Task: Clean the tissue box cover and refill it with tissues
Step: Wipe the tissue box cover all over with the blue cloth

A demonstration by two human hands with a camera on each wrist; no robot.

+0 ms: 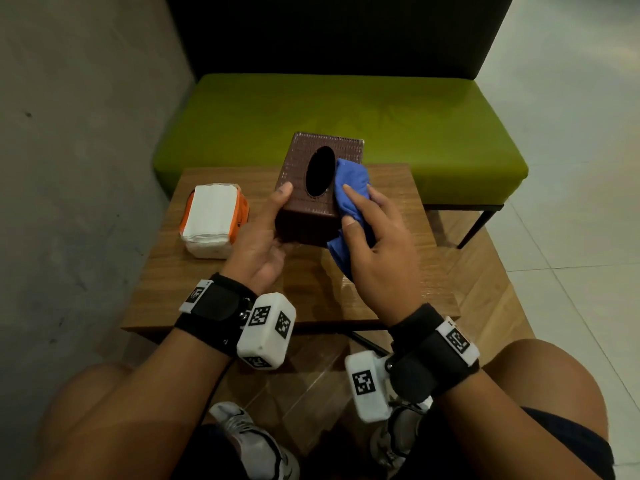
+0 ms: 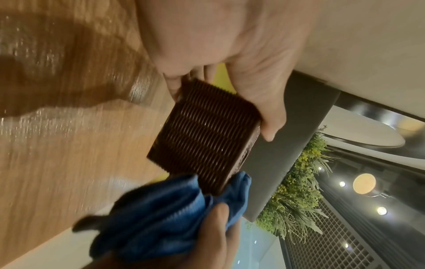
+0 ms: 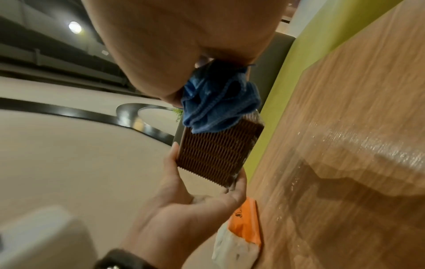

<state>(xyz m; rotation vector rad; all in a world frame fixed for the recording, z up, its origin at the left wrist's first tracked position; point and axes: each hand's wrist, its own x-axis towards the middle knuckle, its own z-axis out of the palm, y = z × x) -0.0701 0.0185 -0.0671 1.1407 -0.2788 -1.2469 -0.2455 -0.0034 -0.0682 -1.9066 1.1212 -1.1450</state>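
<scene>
A brown woven tissue box cover [image 1: 317, 188] with a dark oval slot stands on the wooden table [image 1: 214, 292], tilted toward me. My left hand [image 1: 263, 237] grips its left near corner, thumb up along the top edge, fingers under the base; the left wrist view shows the ribbed cover [image 2: 204, 136] in that hand. My right hand [image 1: 374, 244] holds a bunched blue cloth [image 1: 351, 202] pressed against the cover's right top edge and side. The right wrist view shows the blue cloth [image 3: 218, 107] on the cover [image 3: 216, 154]. A tissue pack [image 1: 214, 220], white in orange wrap, lies left of the cover.
A green padded bench [image 1: 398, 133] with a dark backrest stands just behind the table. A grey wall [image 1: 69, 168] runs along the left. Pale floor tiles [image 1: 571, 168] lie to the right. My knees and shoes are below the table's near edge.
</scene>
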